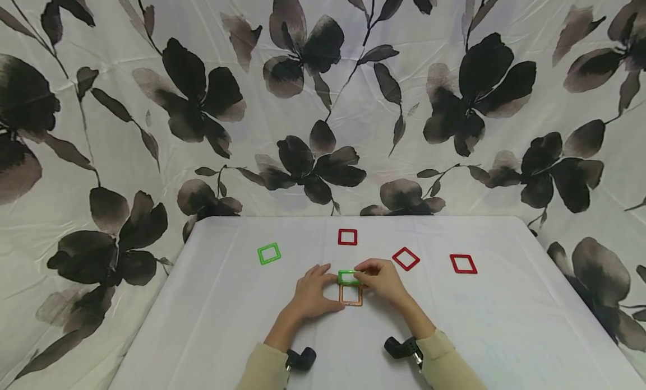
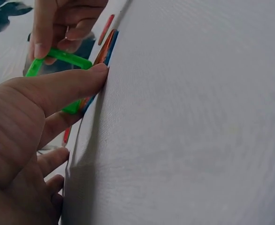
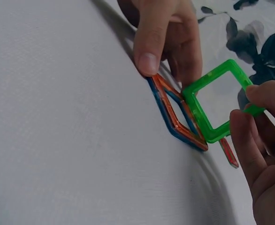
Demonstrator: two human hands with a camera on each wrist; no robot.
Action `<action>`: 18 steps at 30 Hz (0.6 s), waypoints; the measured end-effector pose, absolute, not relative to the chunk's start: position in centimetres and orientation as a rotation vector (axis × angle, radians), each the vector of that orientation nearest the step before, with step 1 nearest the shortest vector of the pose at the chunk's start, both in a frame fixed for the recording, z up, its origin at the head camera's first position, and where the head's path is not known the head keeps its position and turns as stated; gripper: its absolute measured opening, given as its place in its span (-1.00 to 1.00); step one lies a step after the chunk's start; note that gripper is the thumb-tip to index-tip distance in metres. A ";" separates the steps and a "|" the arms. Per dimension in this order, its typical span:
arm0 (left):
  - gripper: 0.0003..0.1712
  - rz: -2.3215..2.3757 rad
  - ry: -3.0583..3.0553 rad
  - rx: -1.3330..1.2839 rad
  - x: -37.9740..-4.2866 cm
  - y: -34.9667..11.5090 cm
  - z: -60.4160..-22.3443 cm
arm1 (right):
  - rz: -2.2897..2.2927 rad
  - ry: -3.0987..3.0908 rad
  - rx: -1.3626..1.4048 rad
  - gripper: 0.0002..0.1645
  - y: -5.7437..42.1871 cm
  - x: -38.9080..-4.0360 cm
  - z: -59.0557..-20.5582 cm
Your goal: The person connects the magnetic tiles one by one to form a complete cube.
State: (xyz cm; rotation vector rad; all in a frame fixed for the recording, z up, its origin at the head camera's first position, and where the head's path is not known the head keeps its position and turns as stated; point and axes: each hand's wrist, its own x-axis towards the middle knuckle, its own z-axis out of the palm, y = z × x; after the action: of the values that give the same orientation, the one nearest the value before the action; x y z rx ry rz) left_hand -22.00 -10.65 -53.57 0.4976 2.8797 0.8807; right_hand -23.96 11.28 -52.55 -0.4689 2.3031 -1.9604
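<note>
A green square magnetic tile (image 3: 199, 117) is pinched between the thumb and fingers of my right hand (image 1: 386, 281). It stands tilted up, its lower edge at the far edge of an orange square tile (image 1: 351, 305). That orange tile lies on top of a blue tile (image 3: 160, 107), the two stacked flat on the table. My left hand (image 1: 310, 293) grips the stack from its left side, thumb at the near corner and a finger near the far corner. In the left wrist view, the left thumb hides part of the green tile.
Beyond the hands, three red square tiles lie on the white-covered table (image 1: 504, 334): one behind (image 1: 347, 244), one turned like a diamond (image 1: 413, 253), one farther right (image 1: 466, 272). Another green tile (image 1: 271, 261) lies at the back left. A flowered cloth (image 1: 383, 188) hangs behind the table.
</note>
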 end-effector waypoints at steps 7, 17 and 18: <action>-0.25 0.868 2.883 0.501 -22.0 -10.5 -53.3 | -1.937 2.421 -0.500 -0.91 11.3 -23.7 -52.6; -0.23 0.862 2.885 0.513 -21.9 -10.5 -53.4 | -1.906 2.393 -0.495 -0.84 11.3 -23.5 -52.1; -0.22 0.866 2.881 0.514 -21.8 -10.5 -53.4 | -1.903 2.387 -0.495 -0.83 11.3 -23.5 -52.0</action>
State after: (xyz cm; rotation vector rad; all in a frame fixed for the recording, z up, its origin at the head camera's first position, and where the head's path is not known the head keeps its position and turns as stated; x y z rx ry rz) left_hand -21.82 -10.53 -53.42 0.5144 2.8812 0.8656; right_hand -23.48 11.31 -51.96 -0.4954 2.3872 -1.9025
